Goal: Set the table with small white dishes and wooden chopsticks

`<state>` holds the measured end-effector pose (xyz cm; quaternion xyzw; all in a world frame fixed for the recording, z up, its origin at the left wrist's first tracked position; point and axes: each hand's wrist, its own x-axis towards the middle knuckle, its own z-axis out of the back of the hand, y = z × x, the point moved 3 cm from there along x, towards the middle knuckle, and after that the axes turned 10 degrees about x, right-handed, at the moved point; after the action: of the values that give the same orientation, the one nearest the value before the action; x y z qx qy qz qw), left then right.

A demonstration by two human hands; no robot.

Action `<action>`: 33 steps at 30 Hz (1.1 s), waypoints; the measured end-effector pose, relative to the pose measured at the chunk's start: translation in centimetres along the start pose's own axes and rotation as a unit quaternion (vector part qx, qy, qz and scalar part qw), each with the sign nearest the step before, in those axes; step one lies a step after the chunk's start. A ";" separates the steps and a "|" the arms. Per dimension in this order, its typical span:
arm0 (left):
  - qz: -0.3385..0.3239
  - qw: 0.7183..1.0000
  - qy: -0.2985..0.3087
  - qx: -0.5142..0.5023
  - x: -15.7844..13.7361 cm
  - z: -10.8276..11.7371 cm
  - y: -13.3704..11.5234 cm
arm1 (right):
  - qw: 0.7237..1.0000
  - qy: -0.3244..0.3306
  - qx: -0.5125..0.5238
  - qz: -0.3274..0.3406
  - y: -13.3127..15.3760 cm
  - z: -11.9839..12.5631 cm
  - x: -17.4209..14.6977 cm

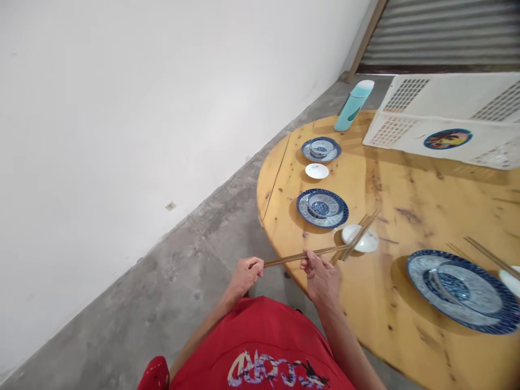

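My left hand [245, 277] is closed around one end of a pair of brown wooden chopsticks [284, 259], just off the table's rounded edge. Farther along, my right hand [322, 275] pinches the same pair between thumb and fingers. The tips reach over the table toward a small white dish [369, 244]. Other chopsticks [361, 234] lie slanted across that dish, and the held tips appear to meet or overlap them. Behind it sits a blue-patterned plate [300, 206] with a small bowl [320, 207] on it.
On the round wooden table [394, 189], a second blue plate [337, 153] and a white dish [317, 171] stand farther back. A large blue plate [422, 303] and chopsticks [491, 257] are at right. Toward the back are a turquoise bottle [352, 108] and white crate [406, 132]. A wall [142, 108] rises left.
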<state>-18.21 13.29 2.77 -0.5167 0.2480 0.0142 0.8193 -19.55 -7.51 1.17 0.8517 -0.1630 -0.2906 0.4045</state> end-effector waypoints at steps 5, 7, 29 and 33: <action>0.000 1.000 0.010 0.014 0.6 5.3 2.2 | 0.999 0.008 -0.034 0.018 -3.4 -3.9 -0.6; 0.000 1.000 0.016 0.012 1.0 6.6 3.0 | 0.999 -0.011 -0.027 0.017 -4.1 -4.7 -0.6; 0.012 0.995 0.094 0.042 15.4 12.4 -1.5 | 0.995 -0.083 0.054 0.022 -4.1 -13.5 11.0; 0.005 0.991 0.118 0.063 19.2 12.6 -4.1 | 0.990 -0.117 0.068 0.038 -2.6 -14.8 14.3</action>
<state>4.75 17.65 2.48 -0.4612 0.3459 -0.0587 0.8150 0.94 -4.42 1.41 0.8306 -0.2605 -0.3607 0.3349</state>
